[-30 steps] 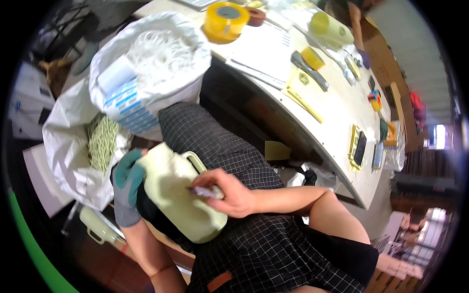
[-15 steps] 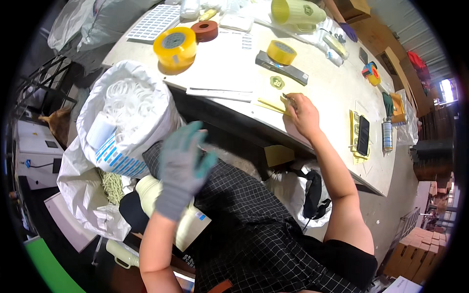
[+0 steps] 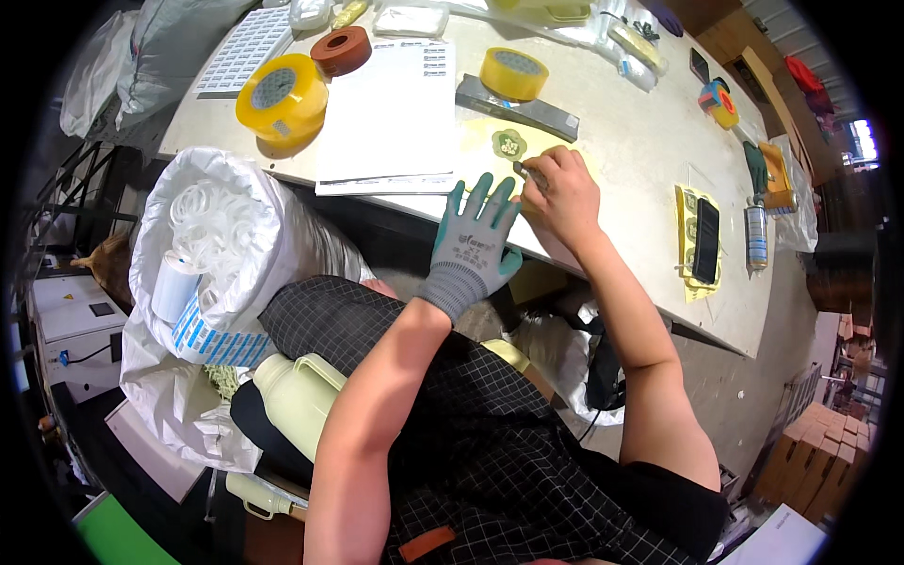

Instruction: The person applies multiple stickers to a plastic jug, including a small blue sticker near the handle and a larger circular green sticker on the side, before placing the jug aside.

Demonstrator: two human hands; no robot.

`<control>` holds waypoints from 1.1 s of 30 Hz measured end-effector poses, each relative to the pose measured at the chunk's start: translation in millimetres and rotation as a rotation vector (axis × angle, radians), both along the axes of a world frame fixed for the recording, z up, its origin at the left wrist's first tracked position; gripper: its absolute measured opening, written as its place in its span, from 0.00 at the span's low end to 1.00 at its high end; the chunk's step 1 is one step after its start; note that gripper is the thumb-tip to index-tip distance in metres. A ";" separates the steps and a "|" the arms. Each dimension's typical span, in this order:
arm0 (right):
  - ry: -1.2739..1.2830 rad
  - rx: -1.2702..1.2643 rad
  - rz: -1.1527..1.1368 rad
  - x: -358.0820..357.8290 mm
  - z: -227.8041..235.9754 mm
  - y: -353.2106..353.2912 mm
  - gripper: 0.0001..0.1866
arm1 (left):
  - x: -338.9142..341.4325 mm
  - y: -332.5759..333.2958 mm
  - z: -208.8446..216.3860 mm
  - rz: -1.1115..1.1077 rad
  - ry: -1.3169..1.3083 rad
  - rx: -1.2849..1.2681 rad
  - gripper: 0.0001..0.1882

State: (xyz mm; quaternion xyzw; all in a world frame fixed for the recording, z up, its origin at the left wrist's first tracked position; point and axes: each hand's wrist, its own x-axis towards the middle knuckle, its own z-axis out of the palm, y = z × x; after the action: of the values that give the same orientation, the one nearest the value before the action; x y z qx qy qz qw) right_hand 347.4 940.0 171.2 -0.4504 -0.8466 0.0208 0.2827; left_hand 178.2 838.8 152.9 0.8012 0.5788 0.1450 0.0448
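Observation:
My left hand (image 3: 476,240), in a grey and green glove, lies at the table's near edge with its fingers spread; their tips rest by the edge of a pale yellow sheet (image 3: 476,137). Bare and closed, my right hand (image 3: 563,198) is just to its right, over the same sheet. A thin dark pointed tool (image 3: 520,169) juts from its fingertips; its exact kind does not show. The tool's tip is close to a flower-shaped green emblem (image 3: 509,144) on the sheet. Behind the emblem lies a long dark grey box (image 3: 518,110) with a yellow tape roll (image 3: 513,73) on it.
White paper sheets (image 3: 386,122), a large yellow tape roll (image 3: 282,99) and a brown tape roll (image 3: 341,50) lie left. A phone (image 3: 706,240) and a spray can (image 3: 756,237) are right. A white sack (image 3: 282,221) of clear rings stands left; a pale green jug (image 3: 297,400) is below.
My left hand has come from above the lap up and right to the table edge. My right hand has shifted slightly left and up with the tool. The view has shifted.

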 end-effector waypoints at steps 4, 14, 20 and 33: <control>-0.034 0.035 0.008 -6.7 -4.6 -2.1 0.14 | 0.6 -4.0 -1.6 0.007 -0.004 0.005 0.40; 0.929 -0.572 -0.184 2.9 57.4 18.5 0.20 | 6.8 -0.3 30.8 0.033 0.060 -0.168 0.45; 0.301 0.070 0.423 -49.3 74.8 -76.5 0.27 | -41.8 -84.9 92.4 0.343 -1.496 -0.584 0.37; 0.157 0.051 1.002 -140.6 64.2 -203.3 0.29 | -97.2 -321.7 85.7 1.130 -1.540 0.592 0.09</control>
State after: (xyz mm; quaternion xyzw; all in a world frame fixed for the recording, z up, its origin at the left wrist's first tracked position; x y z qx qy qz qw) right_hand 206.8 736.7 235.4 0.0209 -0.9352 0.1668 0.3118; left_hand 81.0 517.1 238.7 0.0748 0.6285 0.7631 0.1305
